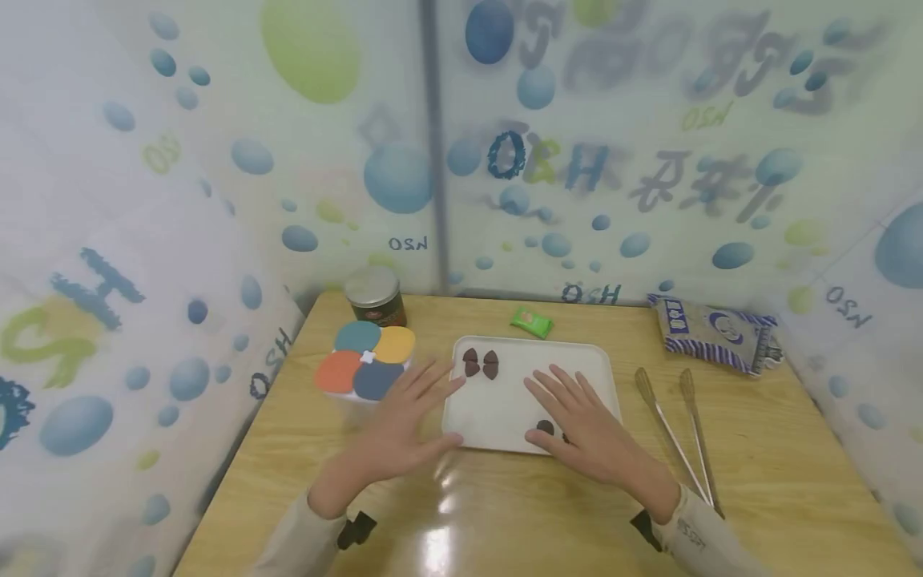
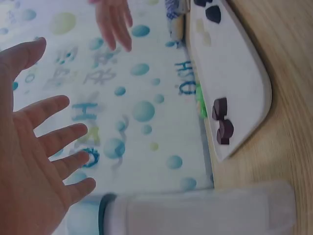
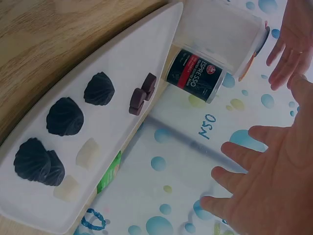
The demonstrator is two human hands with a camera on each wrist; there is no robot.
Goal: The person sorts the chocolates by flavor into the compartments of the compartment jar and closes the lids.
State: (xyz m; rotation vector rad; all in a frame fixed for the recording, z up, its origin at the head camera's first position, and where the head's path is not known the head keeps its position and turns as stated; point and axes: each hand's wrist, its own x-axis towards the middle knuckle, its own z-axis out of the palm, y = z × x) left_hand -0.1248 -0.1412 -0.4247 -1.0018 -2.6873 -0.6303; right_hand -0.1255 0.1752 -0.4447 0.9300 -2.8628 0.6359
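Both hands are raised over the table, fingers spread, and hold nothing. The left hand (image 1: 401, 425) hovers between a clear container (image 2: 195, 210) with a four-petal coloured lid (image 1: 378, 380) and the left side of a white tray (image 1: 497, 409). Over the tray's right part is the right hand (image 1: 587, 425), which partly hides what lies beneath it. Small brown chocolate-like pieces (image 1: 471, 363) sit in the tray's far left corner. Several dark, ridged, shell-shaped pieces (image 3: 65, 116) lie along its near side, with pale pieces (image 3: 88, 152) beside them in the right wrist view.
A dark tin labelled espresso (image 3: 195, 74) stands behind the lidded container. A small green packet (image 1: 532, 322) lies beyond the tray. To the right are metal tongs (image 1: 695, 433) and a purple-striped bag (image 1: 714, 332). Patterned walls (image 1: 346, 200) enclose the table's back and sides.
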